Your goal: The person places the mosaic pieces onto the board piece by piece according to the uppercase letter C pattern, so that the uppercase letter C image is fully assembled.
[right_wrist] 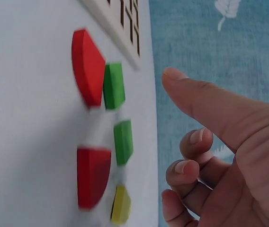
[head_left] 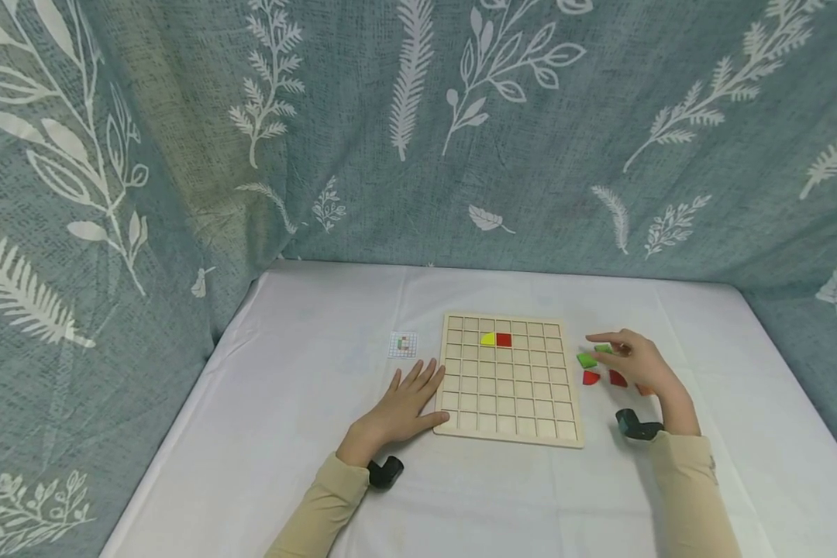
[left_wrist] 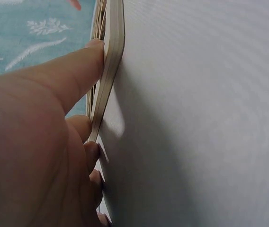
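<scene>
A wooden grid board [head_left: 505, 385] lies on the white cloth, carrying a yellow quarter-round piece [head_left: 488, 339] beside a red square piece [head_left: 504, 340]. At the board's left edge rests my left hand [head_left: 399, 409], its fingers spread and its thumb touching the rim. My right hand [head_left: 635, 363] hovers over loose pieces right of the board, thumb and index finger apart, with nothing visible between them. Near it lie a green piece [head_left: 587, 360], another green piece [right_wrist: 123, 143], a red quarter-round piece [right_wrist: 88, 67], a second red piece [right_wrist: 94, 177] and a yellow piece [right_wrist: 121, 205].
Left of the board lies a small card [head_left: 403, 345] printed with a coloured grid pattern. An orange piece [head_left: 645, 390] shows partly beneath the right wrist. A teal leaf-patterned curtain [head_left: 418, 194] stands behind the white-covered table [head_left: 307, 325].
</scene>
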Motion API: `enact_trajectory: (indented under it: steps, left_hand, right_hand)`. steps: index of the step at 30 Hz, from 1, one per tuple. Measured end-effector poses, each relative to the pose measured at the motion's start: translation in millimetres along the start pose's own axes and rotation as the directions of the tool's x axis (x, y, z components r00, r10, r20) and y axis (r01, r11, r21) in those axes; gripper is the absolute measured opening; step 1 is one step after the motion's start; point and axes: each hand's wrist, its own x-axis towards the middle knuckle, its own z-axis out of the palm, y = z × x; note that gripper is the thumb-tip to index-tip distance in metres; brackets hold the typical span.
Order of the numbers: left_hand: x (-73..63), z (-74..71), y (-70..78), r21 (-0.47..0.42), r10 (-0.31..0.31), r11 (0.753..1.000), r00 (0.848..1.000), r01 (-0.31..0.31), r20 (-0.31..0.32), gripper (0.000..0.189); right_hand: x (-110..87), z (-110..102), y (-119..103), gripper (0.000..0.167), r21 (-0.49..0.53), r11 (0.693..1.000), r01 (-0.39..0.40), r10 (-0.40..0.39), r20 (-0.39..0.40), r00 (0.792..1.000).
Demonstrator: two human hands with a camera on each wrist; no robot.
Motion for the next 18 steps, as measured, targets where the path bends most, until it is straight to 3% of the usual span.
enact_trajectory:
  steps: [18]
  left_hand:
    - [-0.3, -3.0, 4.2, 0.011, -0.038, 0.999, 0.999, 0.038, 0.018, 0.071]
  right_hand:
    - [-19.5, -20, 29, 0.044, -0.059, 0.992, -0.111, 0.11, -0.016, 0.994]
